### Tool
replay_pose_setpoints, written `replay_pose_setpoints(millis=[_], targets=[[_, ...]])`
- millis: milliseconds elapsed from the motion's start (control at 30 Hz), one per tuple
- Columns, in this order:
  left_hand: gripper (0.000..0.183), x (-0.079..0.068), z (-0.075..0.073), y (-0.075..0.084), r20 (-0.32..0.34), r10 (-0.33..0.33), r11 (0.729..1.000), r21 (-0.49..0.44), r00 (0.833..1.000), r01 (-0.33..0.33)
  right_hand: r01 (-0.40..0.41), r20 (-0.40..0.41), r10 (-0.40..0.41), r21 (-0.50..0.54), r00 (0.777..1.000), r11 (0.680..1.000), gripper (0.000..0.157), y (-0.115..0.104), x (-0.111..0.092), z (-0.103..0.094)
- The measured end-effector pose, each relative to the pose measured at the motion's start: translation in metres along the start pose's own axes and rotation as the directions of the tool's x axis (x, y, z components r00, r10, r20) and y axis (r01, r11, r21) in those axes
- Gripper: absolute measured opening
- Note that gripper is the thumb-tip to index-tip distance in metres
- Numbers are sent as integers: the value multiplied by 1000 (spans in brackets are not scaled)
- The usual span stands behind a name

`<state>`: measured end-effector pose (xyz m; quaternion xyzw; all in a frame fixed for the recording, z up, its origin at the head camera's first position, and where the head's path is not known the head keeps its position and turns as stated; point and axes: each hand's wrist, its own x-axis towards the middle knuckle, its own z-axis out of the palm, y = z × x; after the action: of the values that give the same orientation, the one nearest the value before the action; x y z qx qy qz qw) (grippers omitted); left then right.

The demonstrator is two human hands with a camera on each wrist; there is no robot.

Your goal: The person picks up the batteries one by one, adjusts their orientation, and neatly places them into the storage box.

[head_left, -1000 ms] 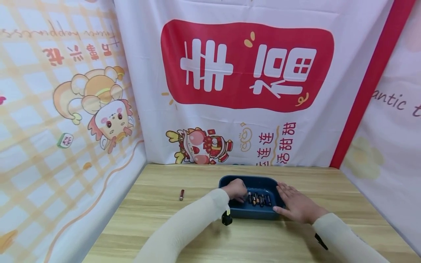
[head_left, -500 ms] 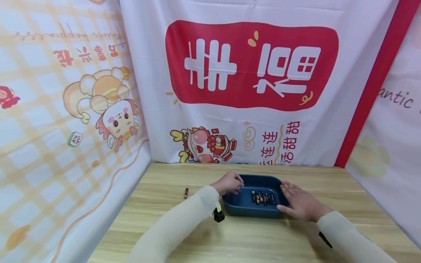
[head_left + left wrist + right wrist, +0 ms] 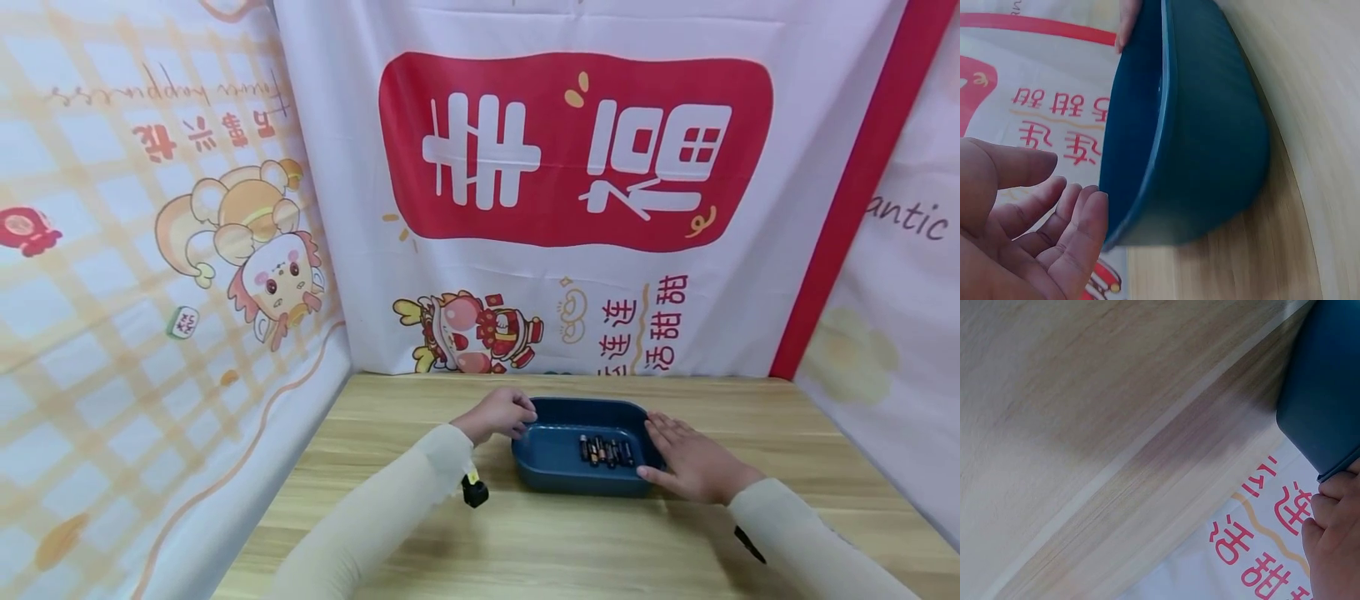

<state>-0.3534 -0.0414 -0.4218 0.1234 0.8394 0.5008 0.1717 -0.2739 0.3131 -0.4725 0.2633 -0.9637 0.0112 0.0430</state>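
Note:
A dark blue rectangular bin [image 3: 585, 482] sits on the wooden table, with several dark batteries [image 3: 606, 451] lying side by side in its right half. My left hand [image 3: 498, 412] is at the bin's left end, its fingertips right at the rim. In the left wrist view, its fingers [image 3: 1088, 222] are loosely bent, thumb apart, and nothing shows between them. My right hand [image 3: 693, 458] rests against the bin's right end, fingers extended along the rim and thumb near the front corner. The right wrist view shows these fingertips [image 3: 1335, 486] at the rim.
The wooden table [image 3: 600, 542] runs back to a white cloth backdrop [image 3: 720, 317] with red lettering. A patterned cloth [image 3: 135, 367] hangs at the left side and a pale one [image 3: 885, 350] at the right.
My left hand has come out of the bin and moved left to its rim. The red battery seen left of the bin is now out of sight near my left arm. The right hand stays put.

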Motion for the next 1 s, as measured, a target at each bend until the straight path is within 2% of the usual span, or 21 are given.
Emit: replay_pose_setpoints(millis=[567, 833, 1000], targets=[[7, -27, -47, -40, -43, -58, 998, 34, 997, 60, -34, 26, 33, 15, 999, 999, 89, 0, 0, 4], [10, -40, -65, -54, -88, -72, 997, 21, 994, 74, -6, -24, 7, 20, 1000, 1000, 86, 0, 1, 4], [10, -43, -79, -68, -115, -82, 996, 14, 990, 84, -10, -13, 10, 21, 1000, 1000, 86, 1, 1, 3]])
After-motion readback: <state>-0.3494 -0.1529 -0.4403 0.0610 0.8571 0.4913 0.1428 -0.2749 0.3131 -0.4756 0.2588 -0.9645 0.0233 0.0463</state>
